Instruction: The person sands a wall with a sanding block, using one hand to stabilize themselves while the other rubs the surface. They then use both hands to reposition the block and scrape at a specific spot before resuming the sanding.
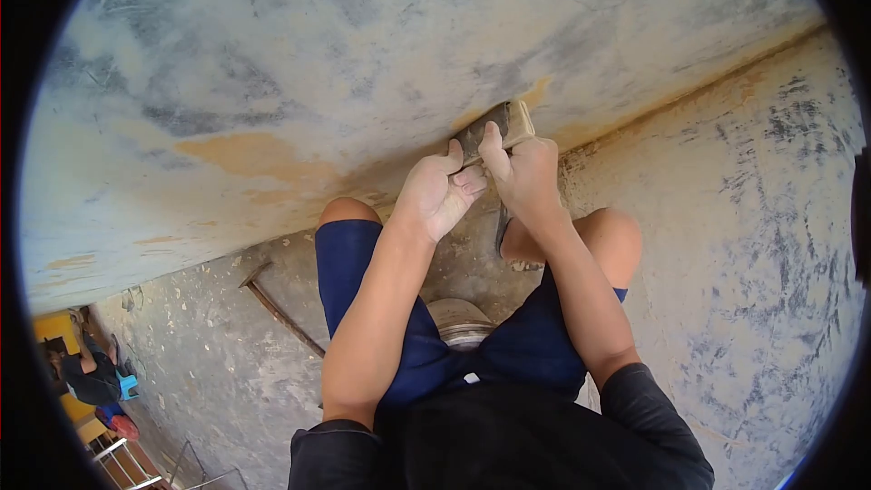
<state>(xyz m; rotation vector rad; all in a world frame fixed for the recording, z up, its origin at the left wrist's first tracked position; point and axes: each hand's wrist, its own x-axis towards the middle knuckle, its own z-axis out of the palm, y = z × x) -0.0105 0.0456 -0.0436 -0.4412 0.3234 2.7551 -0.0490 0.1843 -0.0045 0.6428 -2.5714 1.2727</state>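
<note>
A dark, flat tool with a pale block at its right end [519, 123] lies against the lower part of the patchy wall [381, 45]. My left hand [441, 192] grips the tool's left part, thumb on top and the other fingers curled beneath. At the tool's right end, my right hand [526, 172] is closed on it, with the thumb raised along its face. Both hands look dusty, and their fingertips are close together. What the fingers touch on the tool's underside is hidden.
A long-handled hammer-like tool [286, 316] lies on the floor [227, 345] at left. A round seat or bucket [460, 319] shows between my legs. Another wall [726, 245] stands at right. Far left are another person [91, 379], a blue stool [128, 387] and a metal ladder [122, 465].
</note>
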